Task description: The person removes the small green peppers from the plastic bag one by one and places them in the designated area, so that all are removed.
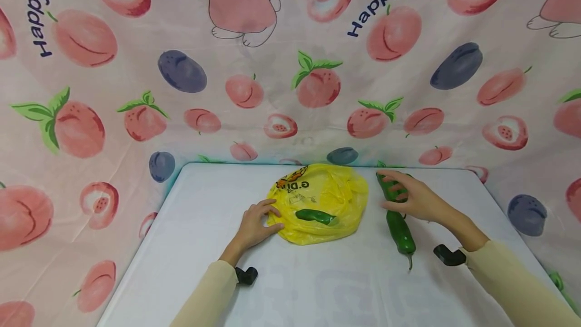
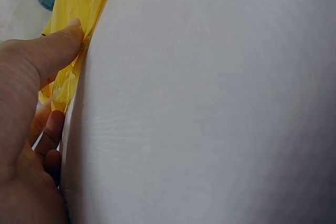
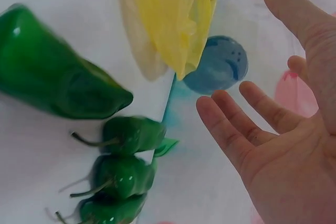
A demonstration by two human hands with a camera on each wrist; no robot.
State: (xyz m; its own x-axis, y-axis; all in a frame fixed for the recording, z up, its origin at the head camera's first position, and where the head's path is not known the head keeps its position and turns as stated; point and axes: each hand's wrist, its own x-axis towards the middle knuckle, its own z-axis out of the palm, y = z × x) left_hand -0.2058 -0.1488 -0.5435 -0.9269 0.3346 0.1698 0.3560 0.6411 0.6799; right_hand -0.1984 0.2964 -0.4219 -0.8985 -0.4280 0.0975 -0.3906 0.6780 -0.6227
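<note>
A yellow plastic bag [image 1: 331, 191] with printed lettering lies spread and crumpled on the white table. One green chili pepper [image 1: 314, 216] shows at its front, the right end under yellow film. My left hand [image 1: 255, 223] holds the bag's left edge; in the left wrist view the thumb [image 2: 65, 45] lies on the bunched film, fingers below. My right hand [image 1: 415, 198] hovers over the green peppers to the right of the bag, fingers spread and holding nothing. The nearest pepper [image 1: 400, 233] points its stem forward. Behind it, several peppers [image 3: 123, 177] lie side by side, partly hidden by the hand in the head view.
The white table [image 1: 308, 286] ends at the back against a pink fruit-print cloth [image 1: 272, 100], which also hangs along the left and right sides. A black wrist mount [image 1: 246, 275] sits at the left cuff, and another mount [image 1: 449, 255] at the right.
</note>
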